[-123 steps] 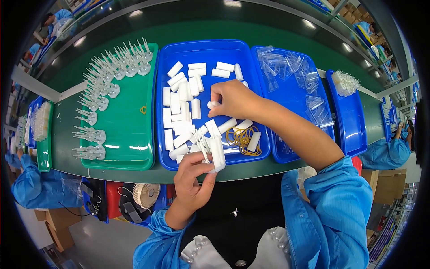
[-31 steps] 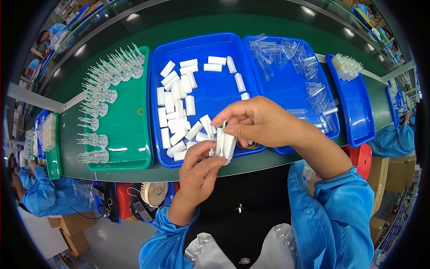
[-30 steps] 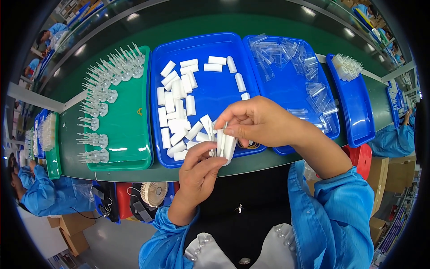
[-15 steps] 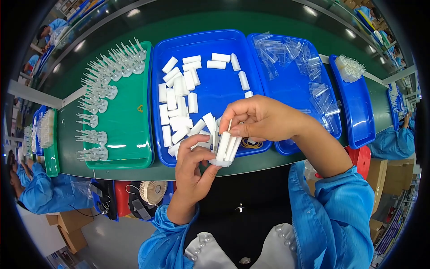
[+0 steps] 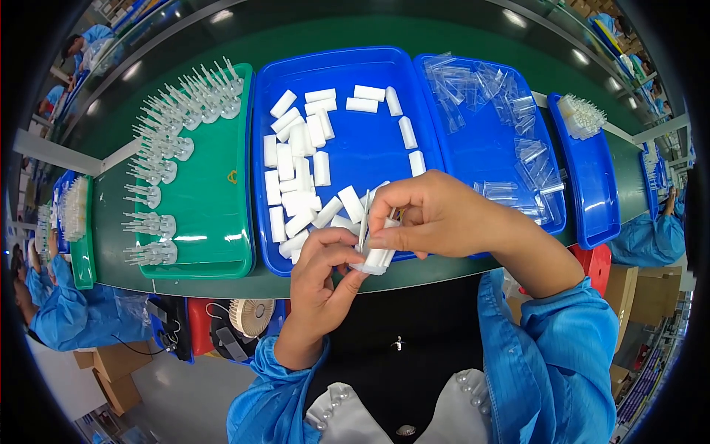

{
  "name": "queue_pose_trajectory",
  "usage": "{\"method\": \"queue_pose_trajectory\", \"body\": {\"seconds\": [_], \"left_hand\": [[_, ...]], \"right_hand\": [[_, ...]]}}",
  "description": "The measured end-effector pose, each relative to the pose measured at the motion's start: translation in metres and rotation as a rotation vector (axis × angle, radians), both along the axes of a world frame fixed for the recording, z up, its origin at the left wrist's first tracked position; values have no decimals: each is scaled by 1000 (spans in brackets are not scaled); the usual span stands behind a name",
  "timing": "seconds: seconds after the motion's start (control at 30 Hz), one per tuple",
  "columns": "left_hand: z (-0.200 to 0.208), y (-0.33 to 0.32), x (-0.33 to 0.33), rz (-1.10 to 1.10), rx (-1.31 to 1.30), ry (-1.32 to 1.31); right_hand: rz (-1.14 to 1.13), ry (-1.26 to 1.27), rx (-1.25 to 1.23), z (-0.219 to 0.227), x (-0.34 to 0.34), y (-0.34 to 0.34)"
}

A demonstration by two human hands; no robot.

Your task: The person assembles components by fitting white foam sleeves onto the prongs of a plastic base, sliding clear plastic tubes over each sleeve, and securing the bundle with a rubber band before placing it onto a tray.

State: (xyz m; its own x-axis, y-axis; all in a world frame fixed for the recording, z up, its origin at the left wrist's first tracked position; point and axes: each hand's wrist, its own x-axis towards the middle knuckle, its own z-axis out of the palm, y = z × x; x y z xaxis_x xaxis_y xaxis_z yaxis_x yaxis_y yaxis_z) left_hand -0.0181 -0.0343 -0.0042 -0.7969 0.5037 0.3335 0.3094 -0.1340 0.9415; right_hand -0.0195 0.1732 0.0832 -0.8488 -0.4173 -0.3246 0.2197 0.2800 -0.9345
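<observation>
Above the tray's front edge, my left hand is closed on a round clear base with upright pins, pinched at its rim between thumb and fingers. White cylinders stand on some of its pins, and one thin pin stays bare. My right hand reaches over from the right, thumb and fingers closed around the upper part of a white cylinder on the base. Its fingers partly hide the cylinder tops. Behind both hands, a blue tray holds many loose white cylinders.
A green tray on the left carries rows of pinned bases and a yellow rubber band. Right of the middle tray, another blue tray holds clear plastic pieces. A narrower blue tray has a white bundle.
My right hand has lowered onto the cylinders on the base, its fingers now covering their tops. The left hand keeps the base in nearly the same place.
</observation>
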Motion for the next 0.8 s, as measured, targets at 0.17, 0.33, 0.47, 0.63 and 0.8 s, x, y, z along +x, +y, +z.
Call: {"method": "queue_pose_trajectory", "body": {"seconds": [0.17, 0.33, 0.47, 0.63, 0.8], "left_hand": [[-1, 1, -2, -20, -33, 113], [0, -3, -1, -7, -30, 120], [-3, -4, 1, 33, -17, 95], [-4, -5, 1, 84, -4, 95], [-7, -8, 1, 121, 3, 91]], "right_hand": [[15, 149, 153, -4, 0, -3], [85, 117, 65, -9, -5, -1], [-192, 373, 244, -14, -40, 13], [-211, 788, 862, -52, -108, 34], [-12, 899, 1250, -68, -119, 16]]}}
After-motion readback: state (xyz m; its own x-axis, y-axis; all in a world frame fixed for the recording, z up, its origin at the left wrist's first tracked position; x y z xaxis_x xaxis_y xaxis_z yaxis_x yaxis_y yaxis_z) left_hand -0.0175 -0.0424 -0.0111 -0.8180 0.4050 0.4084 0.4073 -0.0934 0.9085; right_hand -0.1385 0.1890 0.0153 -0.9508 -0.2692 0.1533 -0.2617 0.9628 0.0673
